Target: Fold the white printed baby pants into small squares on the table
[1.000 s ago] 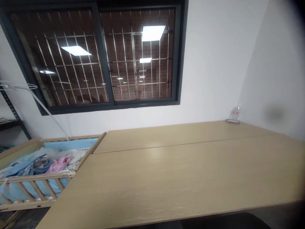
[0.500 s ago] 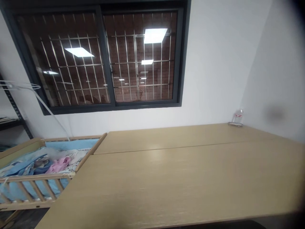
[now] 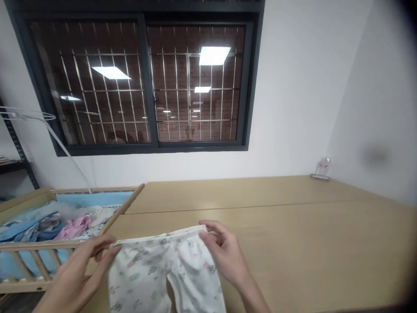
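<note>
Clearly, in the head view, which was the only one, both hands were occupied with the same garment: a pair of white trousers (image 3: 143, 274) with a scattered print of green leaves and some pinkish figures. The left hand (image 3: 78, 271) was closed in a pinch on one end of the waistband (image 3: 156, 237), and the right hand (image 3: 224, 252) was pinching the opposite end, so that the edge was spread between them. This waistband ran across, with its right end somewhat higher in the picture than its left end. The long axis of the trousers went from there downward, toward the person, and the two legs (image 3: 202, 291) were cut by the lower border, therefore I could not see where they ended. Between the legs a narrow gap was visible. Neither hand was nearer to the garment than the other, since each one gripped its own corner, and the cloth lay to the right of the left hand and to the left of the right one. It was in front of the wooden table (image 3: 293, 261); whether it touched the tabletop, I could not tell. The left hand was the closer one to the wooden crib (image 3: 35, 247), in which a pink cloth (image 3: 74, 227) lay among blue ones. At the far right corner was a clear bottle (image 3: 324, 164).
</note>
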Demonstrator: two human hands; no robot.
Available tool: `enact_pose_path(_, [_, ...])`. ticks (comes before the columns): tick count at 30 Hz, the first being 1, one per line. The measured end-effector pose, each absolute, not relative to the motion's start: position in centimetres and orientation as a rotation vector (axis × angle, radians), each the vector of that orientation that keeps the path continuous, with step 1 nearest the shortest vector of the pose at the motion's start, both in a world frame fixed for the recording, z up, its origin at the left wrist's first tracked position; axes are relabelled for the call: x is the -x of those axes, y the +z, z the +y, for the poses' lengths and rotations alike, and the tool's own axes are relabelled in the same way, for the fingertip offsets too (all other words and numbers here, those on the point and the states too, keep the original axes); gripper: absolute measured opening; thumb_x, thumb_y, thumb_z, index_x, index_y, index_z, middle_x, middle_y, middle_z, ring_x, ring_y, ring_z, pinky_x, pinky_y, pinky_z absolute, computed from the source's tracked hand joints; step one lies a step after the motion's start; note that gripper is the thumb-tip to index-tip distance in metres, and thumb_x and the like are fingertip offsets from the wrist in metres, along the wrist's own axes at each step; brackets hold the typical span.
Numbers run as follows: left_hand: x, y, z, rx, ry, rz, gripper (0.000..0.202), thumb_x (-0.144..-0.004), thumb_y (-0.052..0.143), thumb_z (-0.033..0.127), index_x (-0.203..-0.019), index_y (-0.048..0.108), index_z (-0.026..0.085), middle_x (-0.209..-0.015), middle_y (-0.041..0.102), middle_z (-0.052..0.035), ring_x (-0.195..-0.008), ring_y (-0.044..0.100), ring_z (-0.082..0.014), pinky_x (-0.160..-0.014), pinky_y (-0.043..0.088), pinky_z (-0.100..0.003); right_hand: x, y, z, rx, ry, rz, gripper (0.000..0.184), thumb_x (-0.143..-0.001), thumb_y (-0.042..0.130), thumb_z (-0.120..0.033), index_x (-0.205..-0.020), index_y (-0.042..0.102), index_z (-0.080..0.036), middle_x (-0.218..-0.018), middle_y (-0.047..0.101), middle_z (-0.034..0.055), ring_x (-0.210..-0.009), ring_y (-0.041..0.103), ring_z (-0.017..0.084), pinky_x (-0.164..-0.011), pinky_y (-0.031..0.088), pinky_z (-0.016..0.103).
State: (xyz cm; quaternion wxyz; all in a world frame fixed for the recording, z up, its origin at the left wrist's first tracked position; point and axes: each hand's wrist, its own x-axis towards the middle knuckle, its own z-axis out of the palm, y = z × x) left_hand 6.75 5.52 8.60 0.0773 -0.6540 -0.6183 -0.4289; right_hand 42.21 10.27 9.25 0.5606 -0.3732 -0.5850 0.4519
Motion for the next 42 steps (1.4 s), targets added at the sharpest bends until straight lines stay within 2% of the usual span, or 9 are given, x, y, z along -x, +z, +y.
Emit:
enact_pose_path(3, [-10.4, 8.7, 9.6, 2.207, -1.273, -1.766, 0.035, -0.091, 0.053, 0.062, -0.104, 0.063, 0.03, -0.094, 0.071, -0.0027, -0.085, 0.067, -0.0233, -0.08, 0.055, -0.034, -45.9, 9.8, 12.9, 1.003, 0.939, -1.486, 0.044, -0.082, 0.072, -0.057, -0.107, 0.073, -0.021, -0.088, 0.066, 0.0065, -0.061, 0.053, 0.014, -0.05, 0.04, 0.026])
enact_pose_path(6, [-13.7, 7.5, 13.4, 2.434, -1.187, -1.772, 0.031, -0.097, 0.043, 0.051, -0.103, 0.063, 0.028, -0.099, 0.071, -0.0034, -0.092, 0.066, -0.0222, -0.084, 0.052, -0.032, -48.5, 8.2, 16.3, 1.13, 0.827, -1.61, 0.035, -0.085, 0.066, -0.05, -0.101, 0.073, -0.02, -0.084, 0.067, 0.0053, -0.06, 0.054, 0.015, -0.051, 0.04, 0.027])
enact_pose_path(10, [-16.2, 3.6, 18.3, 2.564, -1.007, -1.947, 0.03, -0.098, 0.041, 0.036, -0.115, 0.064, 0.026, -0.107, 0.072, -0.0051, -0.106, 0.065, -0.0221, -0.092, 0.048, -0.031, -50.1, 3.5, 21.4, 1.249, 0.644, -1.754, 0.019, -0.085, 0.06, -0.033, -0.09, 0.07, -0.018, -0.086, 0.067, 0.0061, -0.072, 0.06, 0.019, -0.066, 0.048, 0.031])
enact_pose_path(12, [-16.9, 1.2, 20.6, 2.508, -0.865, -2.077, 0.03, -0.099, 0.04, 0.031, -0.11, 0.066, 0.023, -0.105, 0.073, -0.0069, -0.105, 0.066, -0.0223, -0.091, 0.046, -0.03, -50.2, 0.8, 23.5, 1.327, 0.532, -1.799, 0.015, -0.085, 0.056, -0.026, -0.088, 0.068, -0.018, -0.091, 0.067, 0.0071, -0.08, 0.062, 0.02, -0.076, 0.048, 0.032])
enact_pose_path(15, [-17.8, -1.9, 23.2, 2.422, -0.764, -2.162, 0.029, -0.101, 0.039, 0.026, -0.099, 0.068, 0.02, -0.101, 0.073, -0.0089, -0.103, 0.066, -0.0225, -0.09, 0.045, -0.03, -50.0, -3.0, 26.0, 1.463, 0.422, -1.853, 0.016, -0.087, 0.052, -0.017, -0.09, 0.067, -0.018, -0.094, 0.068, 0.0073, -0.087, 0.062, 0.021, -0.082, 0.047, 0.031])
enact_pose_path(18, [-18.6, -4.3, 25.0, 2.354, -0.739, -2.194, 0.029, -0.101, 0.039, 0.023, -0.104, 0.067, 0.019, -0.109, 0.071, -0.0114, -0.111, 0.063, -0.0235, -0.094, 0.043, -0.031, -49.7, -5.5, 27.7, 1.562, 0.372, -1.904, 0.017, -0.089, 0.051, -0.012, -0.094, 0.067, -0.019, -0.097, 0.069, 0.0078, -0.093, 0.063, 0.021, -0.084, 0.044, 0.03])
enact_pose_path(24, [-19.2, -6.7, 28.1, 2.291, -0.679, -2.245, 0.026, -0.102, 0.044, 0.023, -0.109, 0.068, 0.02, -0.112, 0.071, -0.0098, -0.112, 0.063, -0.0224, -0.095, 0.043, -0.031, -49.5, -6.7, 30.8, 1.6, 0.302, -1.915, 0.018, -0.092, 0.053, -0.01, -0.104, 0.064, -0.018, -0.101, 0.07, 0.007, -0.097, 0.062, 0.021, -0.085, 0.041, 0.028])
enact_pose_path(34, [-19.4, -7.4, 33.2, 2.237, -0.694, -2.292, 0.029, -0.103, 0.042, 0.026, -0.116, 0.068, 0.02, -0.121, 0.07, -0.0104, -0.116, 0.062, -0.0225, -0.096, 0.043, -0.031, -48.8, -7.1, 35.3, 1.761, 0.21, -1.913, 0.022, -0.098, 0.05, -0.014, -0.111, 0.066, -0.02, -0.111, 0.067, 0.0085, -0.102, 0.061, 0.02, -0.082, 0.038, 0.027])
enact_pose_path(42, [-18.9, -7.5, 35.7, 2.232, -0.783, -2.348, 0.025, -0.102, 0.045, 0.026, -0.114, 0.066, 0.023, -0.121, 0.07, -0.0091, -0.111, 0.065, -0.0216, -0.088, 0.045, -0.029, -48.9, -6.9, 37.3, 1.813, 0.169, -1.934, 0.023, -0.1, 0.048, -0.016, -0.114, 0.066, -0.022, -0.115, 0.066, 0.0086, -0.101, 0.062, 0.019, -0.082, 0.037, 0.027])
